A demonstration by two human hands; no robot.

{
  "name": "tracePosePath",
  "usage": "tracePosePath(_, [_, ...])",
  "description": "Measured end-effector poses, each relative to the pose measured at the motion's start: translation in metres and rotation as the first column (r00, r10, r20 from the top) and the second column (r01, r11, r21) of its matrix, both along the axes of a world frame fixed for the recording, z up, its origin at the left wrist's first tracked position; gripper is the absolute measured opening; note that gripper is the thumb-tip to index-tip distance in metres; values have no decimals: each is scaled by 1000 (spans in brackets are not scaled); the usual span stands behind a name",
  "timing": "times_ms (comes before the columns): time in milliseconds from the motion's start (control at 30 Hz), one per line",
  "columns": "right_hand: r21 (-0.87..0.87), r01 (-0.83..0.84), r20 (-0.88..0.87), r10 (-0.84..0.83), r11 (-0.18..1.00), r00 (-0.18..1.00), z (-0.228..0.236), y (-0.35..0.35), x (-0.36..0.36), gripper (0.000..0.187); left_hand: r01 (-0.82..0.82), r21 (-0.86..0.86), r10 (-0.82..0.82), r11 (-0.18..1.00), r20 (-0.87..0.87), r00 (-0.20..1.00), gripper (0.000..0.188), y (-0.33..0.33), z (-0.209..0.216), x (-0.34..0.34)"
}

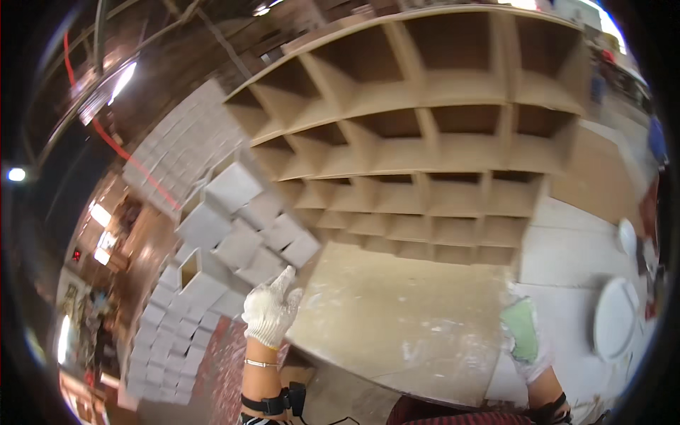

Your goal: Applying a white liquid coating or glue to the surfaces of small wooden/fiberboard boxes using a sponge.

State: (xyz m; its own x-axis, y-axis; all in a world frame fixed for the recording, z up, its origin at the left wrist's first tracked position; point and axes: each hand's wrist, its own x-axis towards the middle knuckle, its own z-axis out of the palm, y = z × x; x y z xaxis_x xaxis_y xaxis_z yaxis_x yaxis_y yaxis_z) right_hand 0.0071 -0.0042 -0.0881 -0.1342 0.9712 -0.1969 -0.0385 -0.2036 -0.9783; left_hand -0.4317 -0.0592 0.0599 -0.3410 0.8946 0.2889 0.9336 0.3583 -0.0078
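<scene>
My left hand, in a white knit glove, is raised by the left edge of a tan work board. Its finger and thumb are stretched apart, and nothing shows in it. On the other side of the board, my right hand, also in a pale glove, is closed on a flat light-green pad, whose exact kind I cannot make out. Behind the board rises a large tan rack of square open compartments. White smears mark the board's surface.
Stacked pale grey boxes crowd the left side, with a taller pile behind. At right lie a white round dish or lid, a smaller white one and a brown cardboard sheet. A red cord hangs upper left.
</scene>
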Motion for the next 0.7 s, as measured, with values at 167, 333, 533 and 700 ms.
tracePosePath(167, [-277,30,-601,-198,960,775,-3,-32,34,46,259,80,-269,963,144,952,44,46,-52,53])
tracePosePath(333, [-232,117,-492,-220,966,842,-37,-93,86,43,496,220,-538,840,234,810,41,56,-84,115])
tracePosePath(533, [-244,259,-533,-352,935,770,-85,-114,108,40,593,291,-659,751,381,648,43,63,-76,155])
tracePosePath(700, [-207,248,-637,-323,946,700,-106,-102,113,41,453,292,-535,842,549,641,49,68,-66,165])
